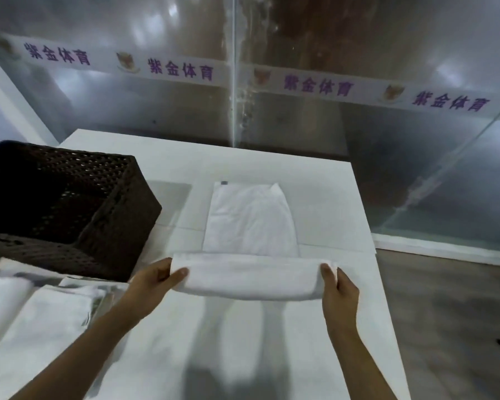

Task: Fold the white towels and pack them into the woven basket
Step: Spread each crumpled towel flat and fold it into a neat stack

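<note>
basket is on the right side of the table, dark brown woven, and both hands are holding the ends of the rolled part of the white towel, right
Not quite: the head view shows the dark brown woven basket on the left side of the table, not the right. The rest holds: the left hand and right hand grip the ends of the rolled part of the white towel.

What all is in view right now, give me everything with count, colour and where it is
towel: one, white, centre of table, near end rolled and held at both ends
towel pile: count unclear, white, near left of table, in front of basket
basket: one, dark brown woven, left of table, inside looks empty
table: one, white, fills the middle
wall: grey glossy panels behind, white band with purple characters
left hand: grips roll's left end
right hand: grips roll's right end
</note>
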A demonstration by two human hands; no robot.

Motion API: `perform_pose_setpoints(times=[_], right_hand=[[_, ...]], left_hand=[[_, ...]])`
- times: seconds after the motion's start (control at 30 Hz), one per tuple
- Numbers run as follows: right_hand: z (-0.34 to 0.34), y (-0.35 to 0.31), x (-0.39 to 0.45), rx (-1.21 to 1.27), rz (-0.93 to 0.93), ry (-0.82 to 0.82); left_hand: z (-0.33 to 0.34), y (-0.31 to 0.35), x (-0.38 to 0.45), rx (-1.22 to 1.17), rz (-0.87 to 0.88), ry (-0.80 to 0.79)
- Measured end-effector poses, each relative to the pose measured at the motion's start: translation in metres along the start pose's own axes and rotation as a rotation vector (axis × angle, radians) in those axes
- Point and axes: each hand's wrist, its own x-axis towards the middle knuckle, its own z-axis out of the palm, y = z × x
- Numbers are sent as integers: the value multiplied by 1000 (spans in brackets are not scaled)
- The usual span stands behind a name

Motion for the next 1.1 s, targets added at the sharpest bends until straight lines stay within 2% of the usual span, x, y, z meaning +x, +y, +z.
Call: perform_pose_setpoints(times=[0.23,0.5,0.7,0.9,1.1], right_hand=[[-18,52,-54,-128,194,-209],[-17,75,-59,-160,248,-243],[11,67,-13,-193,186,-230],[63,58,68,-197,140,-222],[112,93,121,-305,116,-232]], left_hand=[[7,-33,-86,-168,-261,-105],[16,-54,-86,-104,-258,21],[28,-53,-36,-56,-224,107],[21,-58,49,-49,-182,290],[60,-81,113,-84,-189,276]])
